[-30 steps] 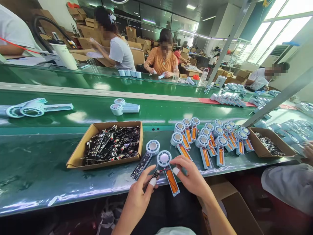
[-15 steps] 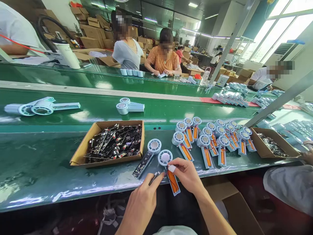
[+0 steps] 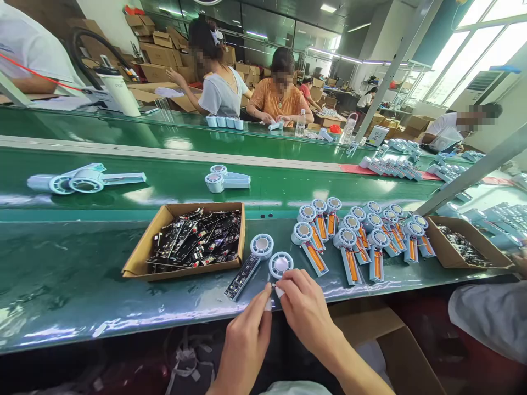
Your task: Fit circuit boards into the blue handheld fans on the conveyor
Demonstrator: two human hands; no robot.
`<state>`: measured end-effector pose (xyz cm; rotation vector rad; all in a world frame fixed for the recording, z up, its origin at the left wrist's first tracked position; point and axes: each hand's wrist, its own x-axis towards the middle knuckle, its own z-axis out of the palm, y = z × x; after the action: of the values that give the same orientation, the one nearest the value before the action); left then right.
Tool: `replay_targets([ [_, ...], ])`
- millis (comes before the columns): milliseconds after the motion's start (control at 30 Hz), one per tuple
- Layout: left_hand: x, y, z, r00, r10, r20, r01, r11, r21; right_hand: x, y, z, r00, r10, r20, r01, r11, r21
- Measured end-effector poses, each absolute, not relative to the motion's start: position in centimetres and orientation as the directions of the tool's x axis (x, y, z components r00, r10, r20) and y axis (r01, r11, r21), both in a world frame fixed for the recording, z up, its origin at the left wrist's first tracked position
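Note:
In front of me lies a light-blue handheld fan housing (image 3: 281,264), its round head toward the belt and its handle hidden under my hands. My left hand (image 3: 249,329) comes in from the left, thumb and fingertips pinched just below the fan head. My right hand (image 3: 307,307) meets it there, fingers also pinched, with white wraps on fingertips of both. Something small and pale shows between the fingertips, too small to name. Left of the hands, a second fan housing (image 3: 262,246) has a black circuit board (image 3: 242,277) along its handle.
A cardboard box of circuit boards (image 3: 129,267) stands left. Several fan housings (image 3: 346,237) with orange insides lie right, beside another parts box (image 3: 436,258). More housings (image 3: 86,181) lie on the green belt (image 3: 173,189). Co-workers (image 3: 278,90) sit across it.
My left hand has moved up to meet my right at the fan head's base. The dark strip between its fingers is out of sight. Across the belt, one co-worker has raised an arm.

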<state>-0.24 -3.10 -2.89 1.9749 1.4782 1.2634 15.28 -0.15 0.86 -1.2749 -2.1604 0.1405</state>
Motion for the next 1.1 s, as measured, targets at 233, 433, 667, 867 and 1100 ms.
replay_targets([
  [233, -0.3, -3.1, -3.2, 0.070, 0.863, 0.500, 0.599, -0.437, 0.671, 14.5, -0.9, 0.1, -0.346, 0.816, 0.463, 0.780, 0.525, -0.341],
  [433, -1.3, -2.0, -1.8, 0.099, 0.934, 0.343, 0.412, -0.352, 0.840, 16.2, 1.0, 1.5, -0.315, 0.914, 0.256, 0.533, 0.393, -0.749],
  [667, -1.7, -1.0, -0.6, 0.144, 0.964, 0.225, 0.290, -0.258, 0.921, 16.4, 1.8, 2.1, -0.343, 0.905, 0.251, 0.426, 0.388, -0.817],
  [867, 0.0, -2.3, -0.5, 0.096, 0.978, 0.185, 0.294, -0.206, 0.933, 16.5, 0.6, 2.7, -0.232, 0.957, 0.172, 0.509, 0.270, -0.817],
  [1100, 1.1, -3.4, -1.4, -0.023, 0.999, -0.043, 0.133, 0.046, 0.990, 18.1, 0.5, 1.8, -0.220, 0.963, -0.154, 0.035, -0.150, -0.988],
])
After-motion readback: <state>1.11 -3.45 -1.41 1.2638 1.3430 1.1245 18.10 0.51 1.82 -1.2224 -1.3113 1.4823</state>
